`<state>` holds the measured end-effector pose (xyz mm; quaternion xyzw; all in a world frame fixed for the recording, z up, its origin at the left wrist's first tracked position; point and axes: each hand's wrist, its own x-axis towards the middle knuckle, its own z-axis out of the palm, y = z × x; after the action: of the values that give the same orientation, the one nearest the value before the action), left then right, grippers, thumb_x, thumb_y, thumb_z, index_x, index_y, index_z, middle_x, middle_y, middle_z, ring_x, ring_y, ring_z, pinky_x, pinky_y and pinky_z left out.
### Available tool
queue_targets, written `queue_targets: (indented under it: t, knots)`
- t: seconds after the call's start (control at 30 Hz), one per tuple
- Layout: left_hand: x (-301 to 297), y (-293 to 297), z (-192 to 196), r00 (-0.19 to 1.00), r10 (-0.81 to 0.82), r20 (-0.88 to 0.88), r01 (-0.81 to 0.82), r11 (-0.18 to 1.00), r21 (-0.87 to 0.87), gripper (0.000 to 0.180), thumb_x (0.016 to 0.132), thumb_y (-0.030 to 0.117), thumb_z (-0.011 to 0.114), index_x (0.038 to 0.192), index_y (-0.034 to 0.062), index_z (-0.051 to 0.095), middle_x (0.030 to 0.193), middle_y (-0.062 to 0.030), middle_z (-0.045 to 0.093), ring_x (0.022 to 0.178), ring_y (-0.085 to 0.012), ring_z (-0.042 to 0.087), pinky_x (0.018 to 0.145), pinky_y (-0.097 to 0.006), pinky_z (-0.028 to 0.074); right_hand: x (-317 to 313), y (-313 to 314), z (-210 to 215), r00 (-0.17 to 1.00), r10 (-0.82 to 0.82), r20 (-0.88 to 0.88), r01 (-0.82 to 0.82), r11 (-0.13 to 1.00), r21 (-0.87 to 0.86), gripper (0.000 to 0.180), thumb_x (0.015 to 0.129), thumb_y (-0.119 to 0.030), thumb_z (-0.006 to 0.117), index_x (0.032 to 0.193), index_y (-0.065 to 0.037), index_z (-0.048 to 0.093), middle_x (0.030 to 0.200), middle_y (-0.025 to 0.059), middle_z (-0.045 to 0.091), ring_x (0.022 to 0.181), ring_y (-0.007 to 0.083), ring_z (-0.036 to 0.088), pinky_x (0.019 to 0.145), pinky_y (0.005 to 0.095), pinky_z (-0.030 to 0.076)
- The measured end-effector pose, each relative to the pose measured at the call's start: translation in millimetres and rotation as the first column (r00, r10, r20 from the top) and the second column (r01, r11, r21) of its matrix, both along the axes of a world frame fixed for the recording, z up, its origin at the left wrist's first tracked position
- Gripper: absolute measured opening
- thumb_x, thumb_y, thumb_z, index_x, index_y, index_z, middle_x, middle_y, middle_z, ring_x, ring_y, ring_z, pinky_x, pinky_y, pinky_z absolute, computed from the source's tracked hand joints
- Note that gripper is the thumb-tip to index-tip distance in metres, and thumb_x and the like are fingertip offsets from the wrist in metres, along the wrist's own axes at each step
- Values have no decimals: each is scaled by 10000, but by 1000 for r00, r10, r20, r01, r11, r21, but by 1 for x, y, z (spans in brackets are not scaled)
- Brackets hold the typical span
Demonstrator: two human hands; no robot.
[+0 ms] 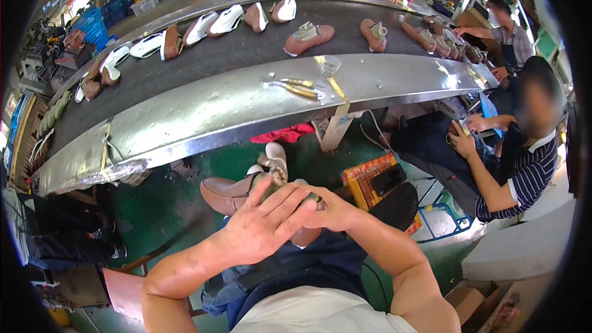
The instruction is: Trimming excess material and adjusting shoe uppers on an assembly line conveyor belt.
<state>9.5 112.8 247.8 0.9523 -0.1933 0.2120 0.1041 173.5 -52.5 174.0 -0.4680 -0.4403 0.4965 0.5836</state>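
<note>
Over my lap, my left hand (262,222) lies across the fingers of my right hand, its own fingers stretched out and fairly flat. My right hand (336,209) is curled round a brown leather shoe (305,237), most of which my hands and wrists hide. A greenish piece, perhaps a shoe last, shows at the fingertips. Just beyond my left hand rests another brown leather shoe (225,195), a slip-on with its toe pointing left. My own light-coloured footwear (276,155) shows behind the hands.
Ahead runs a metal-edged bench (203,102) with a dark belt carrying several brown and white shoes (308,38). Wooden-handled tools (299,89) lie on its edge. At right, a seated co-worker (524,160) works beside an orange woven seat (370,176). Blue and yellow crates stand far back.
</note>
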Motion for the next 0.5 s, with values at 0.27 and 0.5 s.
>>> queue_targets:
  t: [0.27,0.5]
  knots:
    - [68,115,-17,879,466,104,-414,853,-319,815,911,242,705,1552,-32,284,1554,-297,359,1452,-457,349,1205,-486,281,65,-39,11,696,-307,-648,411,911,10,777,908,-515,588,1437,41,461,1291,244,627,1012,395,695,686,525,621]
    - [128,229,-116,400,888,-226,-904,423,62,580,993,345,552,1459,11,461,1572,-277,359,1491,-451,275,1195,-644,179,212,29,58,507,-691,-515,826,560,62,639,959,-532,508,1419,-88,518,1333,104,635,1073,296,672,670,496,608]
